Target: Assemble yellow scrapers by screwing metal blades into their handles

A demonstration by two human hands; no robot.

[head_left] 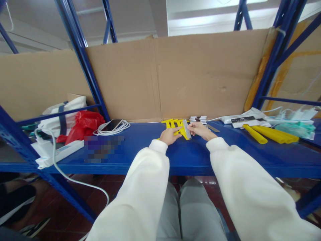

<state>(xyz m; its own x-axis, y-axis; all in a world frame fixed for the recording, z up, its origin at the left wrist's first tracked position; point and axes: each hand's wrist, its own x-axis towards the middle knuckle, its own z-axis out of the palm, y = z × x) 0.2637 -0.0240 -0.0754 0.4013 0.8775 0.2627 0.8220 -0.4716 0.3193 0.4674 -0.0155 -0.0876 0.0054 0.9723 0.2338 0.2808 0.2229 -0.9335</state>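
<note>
My left hand (169, 135) is closed around a yellow scraper (185, 132) held just above the blue shelf. A wide silver scraper blade (187, 130) sits at the scraper's front end. The fingers of my right hand (200, 130) pinch at the right edge of this blade; their tips are partly hidden. Behind my left hand lie several more yellow scraper parts (173, 122) in a row. Beyond my right hand is a stack of small black-and-white packs (198, 119), with a loose flat metal blade (213, 128) to the right of it.
Yellow tubes (273, 133) and white packages (247, 120) lie at the right. On the left are a phone (112, 125), a coiled white cable (122, 127), a red bag (85, 125) and a power strip (62, 153). Cardboard (200, 73) walls off the back; blue posts (82, 63) frame the shelf.
</note>
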